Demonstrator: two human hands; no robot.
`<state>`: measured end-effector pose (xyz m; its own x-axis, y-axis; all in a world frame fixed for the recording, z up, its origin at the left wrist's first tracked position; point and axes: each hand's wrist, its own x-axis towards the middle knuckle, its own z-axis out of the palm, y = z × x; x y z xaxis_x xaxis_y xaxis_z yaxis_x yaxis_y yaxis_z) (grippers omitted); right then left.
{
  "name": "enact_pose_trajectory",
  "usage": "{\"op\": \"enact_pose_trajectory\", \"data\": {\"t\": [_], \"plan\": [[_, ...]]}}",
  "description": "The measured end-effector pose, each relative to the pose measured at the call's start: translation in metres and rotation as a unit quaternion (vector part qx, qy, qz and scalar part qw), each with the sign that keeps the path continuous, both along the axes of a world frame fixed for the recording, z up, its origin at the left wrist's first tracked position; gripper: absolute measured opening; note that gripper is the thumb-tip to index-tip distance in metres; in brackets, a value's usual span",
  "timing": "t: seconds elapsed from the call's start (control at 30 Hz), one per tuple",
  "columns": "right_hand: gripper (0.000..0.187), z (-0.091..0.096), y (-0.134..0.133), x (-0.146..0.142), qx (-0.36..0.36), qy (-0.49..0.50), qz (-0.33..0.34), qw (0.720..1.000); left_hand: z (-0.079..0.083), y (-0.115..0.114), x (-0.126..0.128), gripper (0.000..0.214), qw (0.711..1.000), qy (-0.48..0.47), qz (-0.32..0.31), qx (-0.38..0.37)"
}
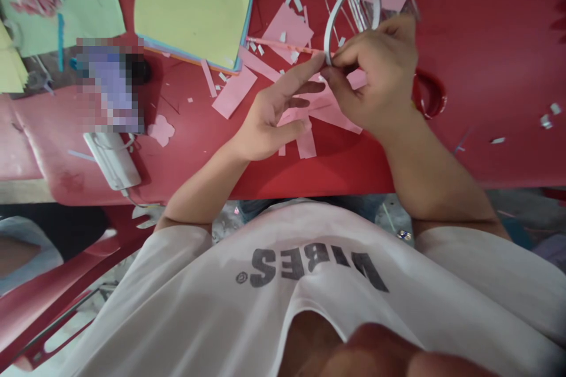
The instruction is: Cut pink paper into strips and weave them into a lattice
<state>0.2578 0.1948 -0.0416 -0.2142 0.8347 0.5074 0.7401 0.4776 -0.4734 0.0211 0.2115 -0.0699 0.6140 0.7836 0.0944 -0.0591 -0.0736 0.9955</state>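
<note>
A narrow roll of white tape [331, 23] stands on edge above the table, its lower rim pinched between the thumb and fingers of my right hand [378, 73]. My left hand [269, 115] comes in from the left with its fingers apart, and its index fingertip meets the bottom of the roll beside my right thumb. Whether a loose tape end lies at that contact is too small to tell. Beneath both hands are cut pink paper strips [306, 142], and a pink pencil [283, 45] lies just behind my left index finger.
A stack of coloured paper [194, 12] with yellow on top lies at the back left. A white power strip [112, 159] and a pink paper flower [161, 131] are at left. White scraps dot the red table [495, 70]. Right of my wrist sits a red ring-shaped object [431, 97].
</note>
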Motion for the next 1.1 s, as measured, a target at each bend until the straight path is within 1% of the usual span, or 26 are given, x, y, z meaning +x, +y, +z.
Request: {"op": "enact_pose_trajectory", "data": {"t": [0.13,0.2,0.27,0.3,0.33,0.37,0.4,0.43,0.5,0.6,0.73,0.83,0.93,1.0,1.1], "plan": [[0.015,0.0,-0.003,-0.001,-0.021,-0.005,-0.005,1.0,-0.013,0.003,-0.001,0.07,0.997,0.014,0.042,0.069],[0.015,0.0,-0.004,-0.002,-0.039,-0.007,-0.002,0.999,-0.015,0.004,-0.001,0.061,0.991,-0.007,0.093,0.093],[0.016,0.0,-0.006,-0.004,-0.059,-0.008,-0.005,0.998,-0.011,0.004,0.0,0.055,0.983,-0.046,0.128,0.121],[0.016,0.001,-0.007,-0.006,-0.069,-0.009,-0.007,0.998,-0.006,0.002,0.001,0.055,0.981,-0.057,0.131,0.13],[0.017,0.001,-0.008,-0.007,-0.08,-0.011,-0.008,0.997,-0.001,-0.002,0.003,0.063,0.982,-0.053,0.114,0.14],[0.017,0.002,-0.01,-0.009,-0.097,-0.015,-0.006,0.995,0.006,-0.006,0.005,0.061,0.985,-0.018,0.13,0.116],[0.017,0.002,-0.011,-0.01,-0.114,-0.019,-0.004,0.993,0.012,-0.011,0.007,0.058,0.989,0.036,0.116,0.083],[0.016,0.003,-0.013,-0.012,-0.127,-0.02,-0.002,0.992,0.018,-0.016,0.009,0.058,0.989,0.079,0.096,0.076],[0.013,0.003,-0.016,-0.014,-0.132,-0.011,-0.001,0.991,0.024,-0.024,0.014,0.06,0.984,0.133,0.091,0.072],[0.014,0.0,-0.017,-0.016,-0.095,0.0,-0.017,0.995,0.024,-0.029,0.016,0.055,0.977,0.162,0.11,0.088],[0.017,-0.005,-0.016,-0.016,-0.114,-0.036,-0.025,0.993,0.025,-0.028,0.013,0.041,0.965,0.19,0.143,0.108],[0.018,-0.005,-0.017,-0.017,-0.132,-0.029,-0.016,0.991,0.028,-0.027,0.011,0.034,0.961,0.186,0.164,0.121],[0.018,-0.003,-0.018,-0.018,-0.189,-0.025,0.0,0.982,0.03,-0.025,0.01,0.028,0.965,0.151,0.183,0.115],[0.016,-0.002,-0.019,-0.018,-0.219,-0.016,0.003,0.975,0.028,-0.021,0.011,0.029,0.969,0.131,0.187,0.095],[0.016,-0.002,-0.023,-0.021,-0.228,0.008,-0.005,0.973,0.025,-0.017,0.012,0.038,0.975,0.1,0.188,0.064]]}}
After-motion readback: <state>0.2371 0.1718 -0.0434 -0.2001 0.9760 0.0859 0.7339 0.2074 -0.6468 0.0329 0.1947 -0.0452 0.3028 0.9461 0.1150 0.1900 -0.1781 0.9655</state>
